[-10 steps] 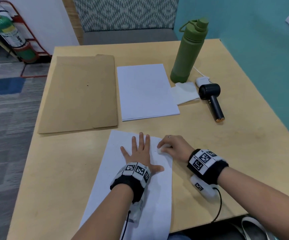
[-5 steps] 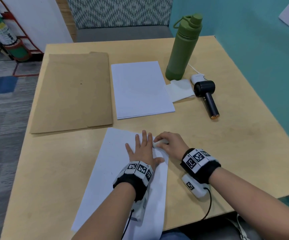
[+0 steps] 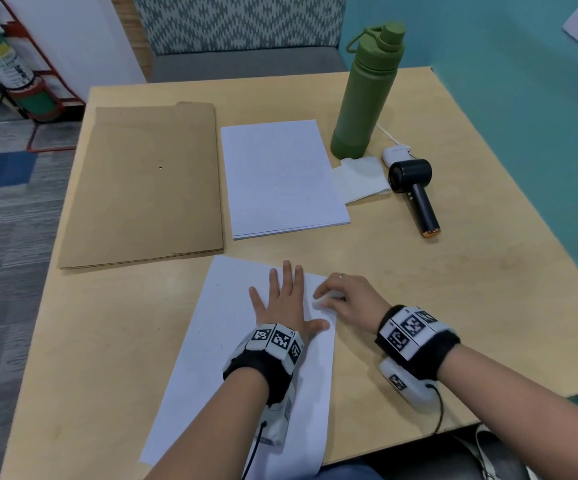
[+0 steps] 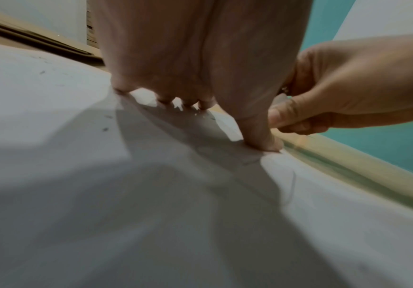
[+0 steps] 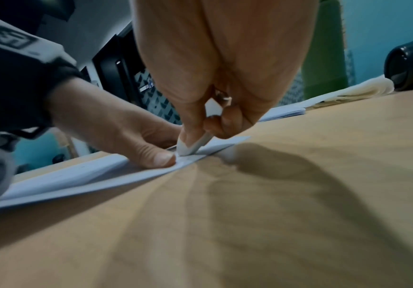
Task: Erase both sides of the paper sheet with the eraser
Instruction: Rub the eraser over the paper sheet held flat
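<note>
A white paper sheet [image 3: 225, 337] lies at the near edge of the wooden table [image 3: 453, 289], with a few faint pencil marks on its left part. My left hand [image 3: 285, 299] lies flat on the sheet, fingers straight and spread, holding it down. Beside it, my right hand [image 3: 344, 299] pinches a white eraser [image 5: 195, 145] between thumb and fingers and presses its tip onto the sheet near its right edge. In the right wrist view the eraser's tip sits just beside my left thumb [image 5: 158, 157]. In the left wrist view my left fingertips [image 4: 188, 103] press on the paper [image 4: 52, 117].
Behind the sheet lie a stack of white paper [image 3: 280, 178] and a brown envelope [image 3: 142, 185]. At the back right stand a green bottle [image 3: 367, 95], a folded tissue [image 3: 360, 178], a black handheld fan [image 3: 415, 192] and a small white case [image 3: 396, 154].
My right hand with the eraser has shifted slightly along the sheet's right part, staying next to my left hand. The head view has moved a little. My left hand stays flat on the paper.
</note>
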Motion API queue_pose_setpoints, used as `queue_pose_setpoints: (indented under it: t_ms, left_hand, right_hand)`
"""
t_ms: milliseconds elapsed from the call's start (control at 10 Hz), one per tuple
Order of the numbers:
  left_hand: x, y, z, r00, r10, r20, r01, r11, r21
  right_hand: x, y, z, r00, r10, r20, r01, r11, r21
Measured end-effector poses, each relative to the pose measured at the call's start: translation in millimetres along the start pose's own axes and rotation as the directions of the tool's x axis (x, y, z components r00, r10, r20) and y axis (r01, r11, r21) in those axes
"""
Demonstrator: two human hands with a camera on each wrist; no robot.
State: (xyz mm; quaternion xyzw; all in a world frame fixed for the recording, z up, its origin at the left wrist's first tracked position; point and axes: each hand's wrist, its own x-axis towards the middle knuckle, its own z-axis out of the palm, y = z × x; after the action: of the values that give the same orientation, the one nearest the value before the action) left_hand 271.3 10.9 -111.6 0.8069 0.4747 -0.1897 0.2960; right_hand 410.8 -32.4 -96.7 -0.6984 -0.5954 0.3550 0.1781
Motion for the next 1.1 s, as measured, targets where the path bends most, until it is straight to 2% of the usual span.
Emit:
queue_pose_setpoints:
  t_ms: [100,200,300,400,500,600,700,800,900,1000,1100]
  left_hand:
    - [-0.4,0.6,-0.6,1.0,0.0,0.003,0.0,1.0,-0.003]
    - [1.7,0.0,-0.3,1.0,-0.001,-0.002,0.001,1.0,0.012]
    - [2.6,-0.7,0.0,1.0,-0.004,-0.004,0.004,1.0,0.008]
    - [2.1,-1.1,0.2,1.0,-0.001,-0.004,0.001,1.0,0.003]
    - [2.0,-1.3,0.7,1.0,0.002,0.0,-0.002,1.0,0.009]
    - [2.5,-0.9,0.3,1.0,-0.001,-0.002,0.001,1.0,0.017]
    - [2.3,-1.4,-0.4,1.0,0.002,0.005,-0.002,1.0,0.013]
    - [2.0,-2.0,0.1,1.0,0.001,0.009,-0.001,1.0,-0.001]
    - [2.1,-1.7,-0.5,1.0,0.007,0.016,-0.007,1.0,0.0]
    - [2.6,-1.6,-2.3,1.0,0.004,0.024,-0.004,1.0,0.01]
    - [2.0,-1.7,-2.6,1.0,0.004,0.02,-0.004,1.0,0.01]
  right_hand:
    - [-1.2,-0.8,-6.5,0.995,-0.006,0.099,0.012,0.998,-0.064]
    - [19.0,-11.1,-8.4,0.998,-0.006,0.069,0.012,0.996,-0.088]
    - [16.3,-11.9,-4.3,1.0,0.026,-0.001,-0.026,0.997,-0.068]
    - [-1.7,-4.0,-2.6,0.998,0.043,0.054,-0.039,0.996,-0.083]
    - [9.6,-9.0,-8.5,0.993,0.03,0.117,-0.014,0.99,-0.138]
    - [29.0,-17.1,-9.0,1.0,0.016,0.021,-0.014,0.995,-0.1]
    - [17.5,-10.7,-5.7,1.0,0.016,-0.008,-0.017,0.997,-0.076]
    - [-1.6,-1.2,-7.2,0.998,0.028,0.063,-0.023,0.997,-0.076]
    - [8.3,-5.2,-11.9,0.994,0.038,0.101,-0.031,0.996,-0.079]
    - [23.0,-12.6,-9.3,0.999,0.04,0.007,-0.04,0.999,-0.018]
    - [14.3,-10.6,-5.2,0.998,0.054,-0.039,-0.053,0.998,0.022]
